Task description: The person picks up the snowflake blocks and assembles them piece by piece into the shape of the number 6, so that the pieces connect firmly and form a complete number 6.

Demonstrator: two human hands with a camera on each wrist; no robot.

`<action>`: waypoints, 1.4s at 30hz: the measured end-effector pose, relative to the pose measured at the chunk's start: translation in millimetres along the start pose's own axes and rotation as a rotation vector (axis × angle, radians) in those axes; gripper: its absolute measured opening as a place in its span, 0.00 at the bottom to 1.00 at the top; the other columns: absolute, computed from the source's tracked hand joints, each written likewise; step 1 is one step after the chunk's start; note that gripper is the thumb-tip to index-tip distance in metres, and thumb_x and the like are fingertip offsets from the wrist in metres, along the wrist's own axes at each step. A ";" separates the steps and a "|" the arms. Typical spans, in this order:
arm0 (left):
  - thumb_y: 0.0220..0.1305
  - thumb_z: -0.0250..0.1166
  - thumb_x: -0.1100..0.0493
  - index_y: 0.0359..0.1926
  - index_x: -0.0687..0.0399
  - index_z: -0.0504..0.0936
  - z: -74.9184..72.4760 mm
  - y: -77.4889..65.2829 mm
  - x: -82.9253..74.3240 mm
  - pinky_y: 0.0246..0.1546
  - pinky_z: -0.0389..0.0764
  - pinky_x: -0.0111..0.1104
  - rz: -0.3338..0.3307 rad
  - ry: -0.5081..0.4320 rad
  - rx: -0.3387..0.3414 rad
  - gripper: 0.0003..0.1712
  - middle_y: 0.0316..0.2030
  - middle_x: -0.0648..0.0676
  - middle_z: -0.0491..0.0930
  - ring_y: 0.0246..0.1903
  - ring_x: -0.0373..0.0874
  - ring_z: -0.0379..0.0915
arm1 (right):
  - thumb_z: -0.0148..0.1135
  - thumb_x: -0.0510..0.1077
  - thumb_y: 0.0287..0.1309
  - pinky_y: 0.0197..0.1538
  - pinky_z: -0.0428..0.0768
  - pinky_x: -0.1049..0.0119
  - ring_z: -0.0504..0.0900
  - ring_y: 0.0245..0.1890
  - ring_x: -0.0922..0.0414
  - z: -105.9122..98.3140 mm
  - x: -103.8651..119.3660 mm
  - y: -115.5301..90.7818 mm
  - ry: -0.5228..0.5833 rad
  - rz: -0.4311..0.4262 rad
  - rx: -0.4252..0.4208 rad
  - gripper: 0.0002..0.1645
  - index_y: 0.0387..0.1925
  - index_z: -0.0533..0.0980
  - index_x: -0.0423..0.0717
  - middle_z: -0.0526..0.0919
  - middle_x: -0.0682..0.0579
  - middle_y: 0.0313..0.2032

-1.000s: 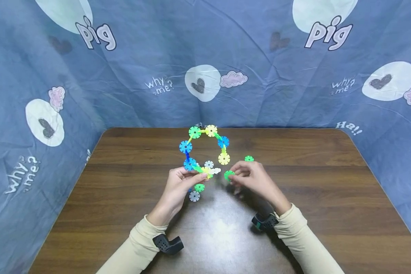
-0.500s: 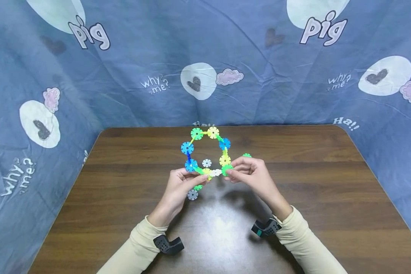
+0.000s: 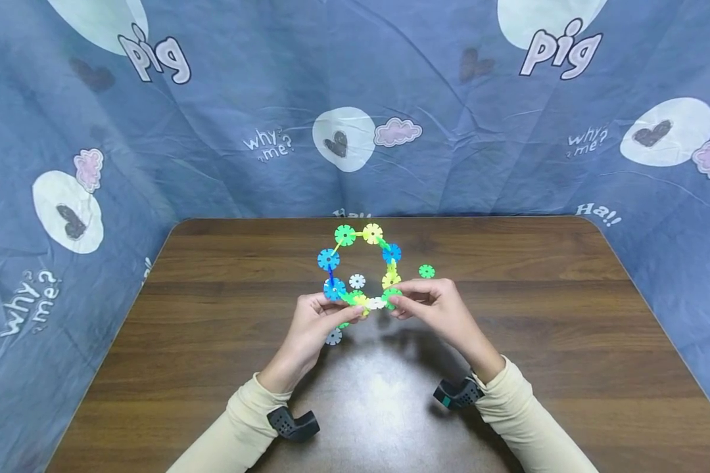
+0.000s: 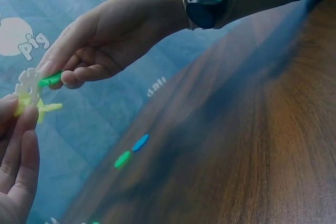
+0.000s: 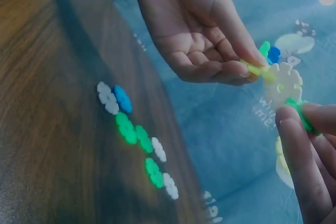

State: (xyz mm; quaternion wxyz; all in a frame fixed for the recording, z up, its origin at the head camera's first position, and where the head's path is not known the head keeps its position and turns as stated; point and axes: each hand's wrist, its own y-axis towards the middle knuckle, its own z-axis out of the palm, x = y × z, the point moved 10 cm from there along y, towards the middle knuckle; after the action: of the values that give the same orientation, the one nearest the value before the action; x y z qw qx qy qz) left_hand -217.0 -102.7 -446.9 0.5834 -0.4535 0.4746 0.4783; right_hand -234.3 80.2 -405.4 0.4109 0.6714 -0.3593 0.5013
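Note:
A ring of notched plastic snowflake discs (image 3: pixel 328 259), in blue, green, yellow and white, is held up above the table. At its lower left my left hand (image 3: pixel 310 328) pinches a yellow disc (image 5: pixel 257 70) between thumb and fingers. My right hand (image 3: pixel 444 305) pinches a green disc (image 3: pixel 392 297) at the lower right. That green disc meets the edge of the white disc (image 5: pixel 283 85) between the hands; how deep the slots engage is hidden by fingers. A yellow disc (image 3: pixel 391 280) of the ring sits just above the green one.
On the wooden table (image 3: pixel 213 341) lie loose discs: a green one (image 3: pixel 426 270) beyond my right hand, a white one (image 3: pixel 357 281) seen through the ring, and a greyish one (image 3: pixel 334 336) below my left hand. A blue patterned cloth (image 3: pixel 449 164) hangs behind the table.
My right hand has moved left with the green disc, from apart to against the white disc. The ring has since dipped slightly, with my left hand still holding it.

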 end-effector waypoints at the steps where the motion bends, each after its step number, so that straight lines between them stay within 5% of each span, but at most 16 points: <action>1: 0.63 0.71 0.69 0.40 0.68 0.86 0.4 -0.4 -0.1 0.41 0.89 0.33 0.000 0.002 0.004 0.06 0.28 0.44 0.90 0.31 0.37 0.88 | 0.68 0.32 0.64 0.39 0.92 0.58 0.92 0.31 0.57 0.5 -0.8 0.0 0.000 0.000 0.003 0.10 0.45 0.85 0.31 0.90 0.34 0.38; 13: 0.62 0.70 0.72 0.41 0.73 0.84 -1.1 -0.9 0.3 0.41 0.90 0.32 0.006 -0.001 0.023 0.07 0.28 0.44 0.90 0.31 0.37 0.88 | 0.67 0.29 0.63 0.36 0.91 0.59 0.90 0.27 0.61 7.7 -9.2 0.1 0.043 0.024 0.027 0.09 0.43 0.84 0.26 0.86 0.26 0.34; 20: 0.63 0.69 0.73 0.41 0.73 0.84 -2.0 -1.6 1.3 0.41 0.90 0.31 0.010 -0.003 0.024 0.06 0.28 0.44 0.90 0.31 0.37 0.88 | 0.67 0.30 0.63 0.35 0.91 0.59 0.90 0.27 0.51 9.7 -11.5 -0.3 0.057 0.042 0.021 0.10 0.44 0.84 0.26 0.87 0.28 0.34; 30: 0.63 0.69 0.73 0.40 0.80 0.83 2.4 0.6 -2.7 0.38 0.90 0.31 0.054 0.023 0.043 0.08 0.27 0.43 0.89 0.29 0.36 0.86 | 0.67 0.31 0.64 0.32 0.90 0.62 0.86 0.24 0.64 27.1 -8.3 -4.4 0.042 0.005 0.004 0.08 0.43 0.84 0.29 0.88 0.35 0.32; 36: 0.62 0.68 0.75 0.36 0.62 0.87 -6.0 0.0 -23.1 0.36 0.90 0.31 0.143 -0.062 -0.044 0.06 0.27 0.45 0.88 0.27 0.37 0.86 | 0.68 0.32 0.63 0.31 0.91 0.59 0.90 0.26 0.59 7.9 28.1 -9.0 0.015 -0.145 -0.212 0.06 0.42 0.84 0.34 0.89 0.34 0.32; 42: 0.64 0.64 0.76 0.30 0.46 0.87 -11.7 -2.6 -29.8 0.38 0.90 0.31 0.150 -0.139 -0.079 0.19 0.26 0.45 0.89 0.27 0.37 0.87 | 0.69 0.29 0.61 0.35 0.91 0.57 0.92 0.30 0.56 9.1 38.0 -13.1 0.049 -0.159 -0.202 0.06 0.41 0.84 0.32 0.89 0.32 0.32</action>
State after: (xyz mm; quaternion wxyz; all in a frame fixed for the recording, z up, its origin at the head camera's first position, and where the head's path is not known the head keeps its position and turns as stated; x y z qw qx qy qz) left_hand -218.5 -118.3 -418.9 0.5591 -0.4051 0.4462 0.5694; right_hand -210.0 74.6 -372.6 0.5235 0.6405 -0.3434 0.4447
